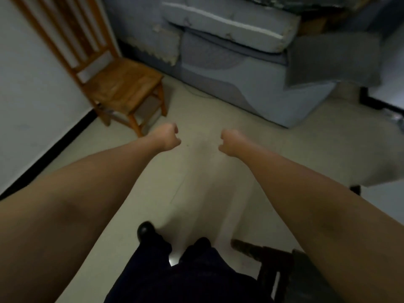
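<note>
Wooden chair (122, 84) by the wall (32, 95), up-left of both fists: unclench the empty left grip (167, 138) and right grip (229, 142), held out above the floor (201, 110), before reaching over.

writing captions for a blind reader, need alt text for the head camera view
Two bare arms reach forward over a pale floor, the left hand and right hand both curled into empty fists. An orange-brown wooden chair stands by the white wall at left; a worn grey-blue cushioned sofa lies ahead.
</note>
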`<action>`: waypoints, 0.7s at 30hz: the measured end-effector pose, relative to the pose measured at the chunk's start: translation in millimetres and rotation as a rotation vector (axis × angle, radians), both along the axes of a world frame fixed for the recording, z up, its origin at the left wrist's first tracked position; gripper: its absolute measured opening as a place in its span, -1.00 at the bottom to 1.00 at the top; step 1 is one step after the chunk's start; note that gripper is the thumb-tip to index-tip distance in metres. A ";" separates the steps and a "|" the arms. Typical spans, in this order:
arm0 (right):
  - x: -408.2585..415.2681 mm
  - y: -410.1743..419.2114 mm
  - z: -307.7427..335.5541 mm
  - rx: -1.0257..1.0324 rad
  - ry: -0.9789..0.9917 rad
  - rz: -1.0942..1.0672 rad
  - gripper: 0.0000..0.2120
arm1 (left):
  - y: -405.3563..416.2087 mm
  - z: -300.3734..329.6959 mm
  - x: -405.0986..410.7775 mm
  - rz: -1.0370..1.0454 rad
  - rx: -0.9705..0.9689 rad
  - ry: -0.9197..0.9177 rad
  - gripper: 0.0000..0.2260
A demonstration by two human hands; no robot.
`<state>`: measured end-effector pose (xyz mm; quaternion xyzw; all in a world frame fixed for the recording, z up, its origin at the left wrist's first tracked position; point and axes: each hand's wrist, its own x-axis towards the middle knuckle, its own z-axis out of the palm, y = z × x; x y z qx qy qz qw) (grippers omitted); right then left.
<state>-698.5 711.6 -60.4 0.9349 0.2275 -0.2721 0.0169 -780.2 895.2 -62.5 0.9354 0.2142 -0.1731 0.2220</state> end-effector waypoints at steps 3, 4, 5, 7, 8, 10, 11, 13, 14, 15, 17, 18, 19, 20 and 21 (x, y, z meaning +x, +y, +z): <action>-12.3 58.5 1.2 -0.008 -0.008 0.164 -0.59 | 47.9 3.1 -38.9 0.143 -0.010 0.011 -0.64; -16.1 77.1 2.9 -0.006 -0.014 0.207 -0.60 | 62.4 3.6 -50.3 0.192 -0.017 0.009 -0.64; -20.9 95.5 2.0 -0.003 -0.022 0.245 -0.61 | 76.5 4.4 -62.7 0.231 -0.019 0.002 -0.65; -37.8 136.8 1.3 0.002 -0.026 0.325 -0.63 | 107.6 5.0 -94.2 0.313 -0.019 0.011 -0.65; -48.2 158.3 1.6 0.007 -0.027 0.359 -0.63 | 124.3 4.5 -110.5 0.357 -0.021 0.016 -0.64; -70.1 201.7 2.9 0.029 -0.014 0.405 -0.61 | 158.6 3.6 -140.2 0.446 -0.033 0.023 -0.62; -80.2 221.4 4.7 0.044 0.000 0.418 -0.61 | 173.4 4.5 -152.2 0.478 -0.037 0.023 -0.62; -104.0 270.7 7.6 0.069 0.010 0.483 -0.61 | 209.5 9.3 -180.0 0.545 -0.031 0.008 -0.62; -109.4 284.0 9.6 0.070 0.006 0.511 -0.62 | 218.6 11.2 -186.2 0.560 -0.037 -0.004 -0.62; -119.1 304.2 12.7 0.062 0.009 0.542 -0.63 | 232.9 13.2 -197.5 0.580 -0.034 -0.021 -0.63; -139.3 342.0 15.8 0.061 0.008 0.596 -0.63 | 258.1 17.5 -222.5 0.623 -0.023 -0.050 -0.63; -154.9 367.3 17.7 0.073 0.006 0.634 -0.62 | 275.2 19.9 -241.5 0.664 -0.015 -0.058 -0.63; -166.0 384.6 19.1 0.083 0.009 0.659 -0.62 | 286.8 19.6 -255.3 0.699 -0.013 -0.065 -0.63; -178.7 403.3 20.8 0.097 0.011 0.697 -0.61 | 298.8 20.0 -270.8 0.743 -0.011 -0.073 -0.63; -192.4 420.9 21.1 0.107 0.007 0.740 -0.61 | 309.6 20.0 -286.5 0.783 -0.008 -0.083 -0.63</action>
